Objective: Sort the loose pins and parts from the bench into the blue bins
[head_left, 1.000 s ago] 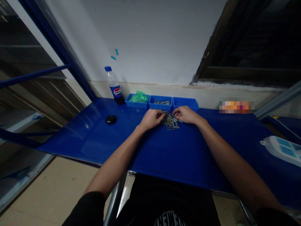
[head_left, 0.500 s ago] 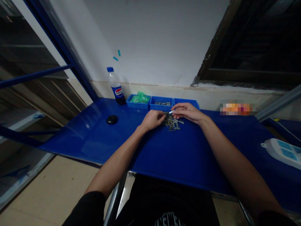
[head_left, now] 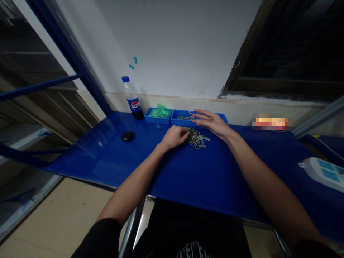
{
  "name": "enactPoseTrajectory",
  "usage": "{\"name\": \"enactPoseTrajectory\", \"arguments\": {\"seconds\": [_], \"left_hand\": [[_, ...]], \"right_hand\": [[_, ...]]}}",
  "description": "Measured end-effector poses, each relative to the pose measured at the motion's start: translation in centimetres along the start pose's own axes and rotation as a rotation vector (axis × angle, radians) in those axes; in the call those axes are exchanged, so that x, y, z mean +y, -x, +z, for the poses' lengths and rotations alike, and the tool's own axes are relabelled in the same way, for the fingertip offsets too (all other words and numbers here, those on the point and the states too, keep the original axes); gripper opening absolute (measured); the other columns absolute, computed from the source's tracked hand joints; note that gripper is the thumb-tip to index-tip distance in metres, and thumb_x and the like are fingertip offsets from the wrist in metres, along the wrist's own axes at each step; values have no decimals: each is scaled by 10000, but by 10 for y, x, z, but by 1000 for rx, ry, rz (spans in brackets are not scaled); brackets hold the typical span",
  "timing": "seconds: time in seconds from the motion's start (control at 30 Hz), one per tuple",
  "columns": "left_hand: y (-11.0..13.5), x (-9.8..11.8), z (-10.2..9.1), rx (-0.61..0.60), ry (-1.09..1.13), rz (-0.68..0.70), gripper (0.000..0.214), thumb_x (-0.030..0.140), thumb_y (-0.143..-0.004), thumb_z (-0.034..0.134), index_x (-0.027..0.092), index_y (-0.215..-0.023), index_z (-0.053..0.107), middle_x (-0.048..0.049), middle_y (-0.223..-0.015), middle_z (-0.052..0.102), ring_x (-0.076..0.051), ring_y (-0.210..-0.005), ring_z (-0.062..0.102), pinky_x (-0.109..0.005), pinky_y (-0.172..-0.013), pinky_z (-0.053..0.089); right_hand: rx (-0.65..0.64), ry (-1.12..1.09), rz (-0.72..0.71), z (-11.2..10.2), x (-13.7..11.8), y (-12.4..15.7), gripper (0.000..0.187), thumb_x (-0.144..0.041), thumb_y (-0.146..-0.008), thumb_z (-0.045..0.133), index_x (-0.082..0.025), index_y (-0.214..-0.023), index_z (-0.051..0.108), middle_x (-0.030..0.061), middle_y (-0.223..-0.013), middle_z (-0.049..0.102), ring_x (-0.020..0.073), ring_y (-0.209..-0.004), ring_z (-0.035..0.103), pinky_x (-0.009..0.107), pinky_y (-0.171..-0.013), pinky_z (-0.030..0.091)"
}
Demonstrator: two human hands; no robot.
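A loose pile of thin brass-coloured screws [head_left: 194, 140] lies on the blue table, with several grey cylindrical pieces [head_left: 202, 146] at its right side. At the pile's left edge rests my left hand [head_left: 175, 137], its fingers curled and pinched together; what they hold, if anything, is hidden. My right hand [head_left: 212, 123] is raised at the front right of the middle blue bin [head_left: 178, 122], fingers stretched out and apart. Grey pieces [head_left: 184, 117] lie in that bin. One small light piece [head_left: 190, 112] shows near its back rim, just beyond my right fingertips.
Left of the middle bin stands a blue bin [head_left: 157, 120] with green plastic bags [head_left: 160, 111]. Another blue bin [head_left: 223, 118] sits partly behind my right hand. A cola bottle [head_left: 133, 98], a black mouse-like object [head_left: 128, 136] and a white device [head_left: 324, 173] are on the table [head_left: 188, 179].
My right hand has moved up and away from the pile to the middle bin, and its fingers have spread, letting go of the grey piece. My left hand has stayed put.
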State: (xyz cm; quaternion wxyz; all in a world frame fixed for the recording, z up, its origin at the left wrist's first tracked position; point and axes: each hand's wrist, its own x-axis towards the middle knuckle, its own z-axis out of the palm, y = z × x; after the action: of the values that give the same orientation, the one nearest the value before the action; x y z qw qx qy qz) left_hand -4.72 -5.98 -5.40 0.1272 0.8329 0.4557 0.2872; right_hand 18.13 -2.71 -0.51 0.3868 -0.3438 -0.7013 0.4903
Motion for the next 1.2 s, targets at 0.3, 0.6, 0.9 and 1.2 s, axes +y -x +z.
{"name": "enactPoseTrajectory", "arguments": {"seconds": [0.3, 0.6, 0.9, 1.2], "left_hand": [[0, -4, 2, -3, 10, 2, 226, 284, -985, 584, 173, -881, 751, -44, -785, 735, -145, -655, 617, -246, -618, 416], [0, -2, 3, -23, -19, -25, 235, 314, -987, 589, 177, -950, 777, -61, -829, 760, -161, -681, 640, -247, -616, 422], [0, 0, 1, -33, -41, -15, 234, 298, -989, 580, 176, -944, 775, -56, -829, 757, -158, -669, 628, -255, -600, 393], [0, -1, 2, -31, -35, -2, 217, 280, -987, 582, 174, -947, 767, -61, -858, 768, -166, -702, 652, -261, -618, 411]], "right_hand": [[-4, 361, 124, -16, 13, -8, 415, -224, -866, 716, -242, -1280, 743, 97, -1130, 813, 287, -1114, 754, 442, -1018, 594], [-198, 844, 350, -33, 33, -7, 348, -145, -699, 780, -212, -1039, 800, 26, -830, 812, 240, -776, 766, 323, -687, 559], [-167, 850, 296, -26, 38, -8, 418, -143, -636, 788, -203, -1050, 797, 27, -828, 795, 200, -621, 704, 327, -604, 540], [-213, 618, 170, -39, 28, -8, 281, -194, -802, 709, -211, -1065, 806, 75, -907, 820, 267, -883, 767, 387, -824, 578]]}}
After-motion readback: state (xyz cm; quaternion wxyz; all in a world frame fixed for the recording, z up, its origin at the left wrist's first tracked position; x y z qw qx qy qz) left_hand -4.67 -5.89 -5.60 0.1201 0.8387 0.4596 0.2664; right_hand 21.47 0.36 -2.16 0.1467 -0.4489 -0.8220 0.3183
